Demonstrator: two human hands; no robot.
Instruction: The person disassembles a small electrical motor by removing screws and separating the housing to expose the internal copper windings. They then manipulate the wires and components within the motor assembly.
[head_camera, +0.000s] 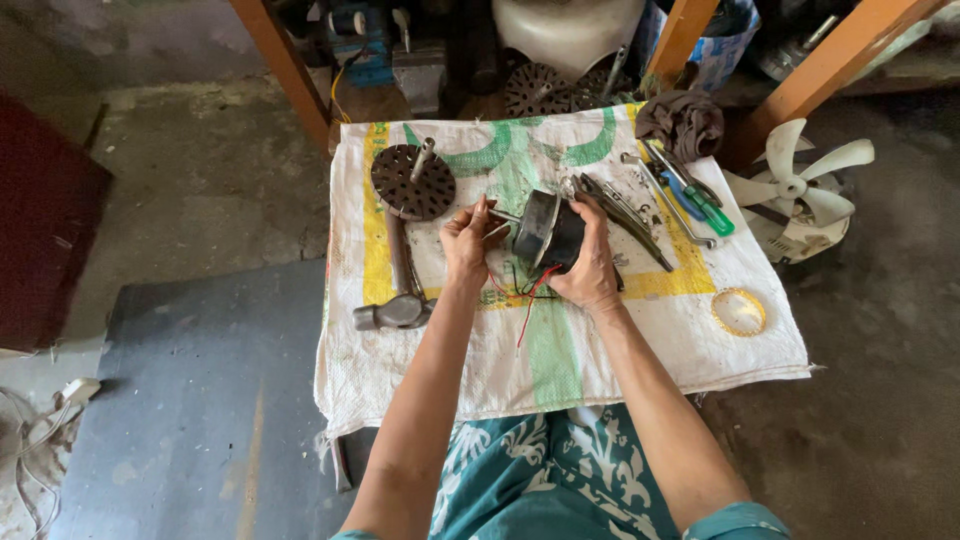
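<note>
At the far left of the frame a white plug with cord (75, 392) lies on the concrete floor, beside a grey mat (210, 400). In the centre a white woven sack (560, 360) with green and yellow print covers a low surface. On its left part a hammer (400, 290) lies with its head towards the lower edge and its handle running up the frame. Just above the handle sits a dark perforated rotor disc (412, 182) with a short shaft standing out of it. The left hand (466, 243) is right of the hammer, its fingers pinched narrowly on what appears to be a thin wire or shaft at the left side of the motor; the exact contact is too small to confirm. The dark motor body (548, 232) is held above the middle of the sack, with red and black wires (530, 295) hanging from it. The right hand (590, 262) is wrapped around the motor's right side, gripping it firmly. Right of that hand lie pliers (625, 215), a spanner (668, 205) and a green-handled screwdriver (708, 210). A brown rag (683, 122) rests at the sack's upper right corner, and a yellow tape roll (739, 311) lies at lower right. A white fan blade (795, 185) sits on the floor at far right.
</note>
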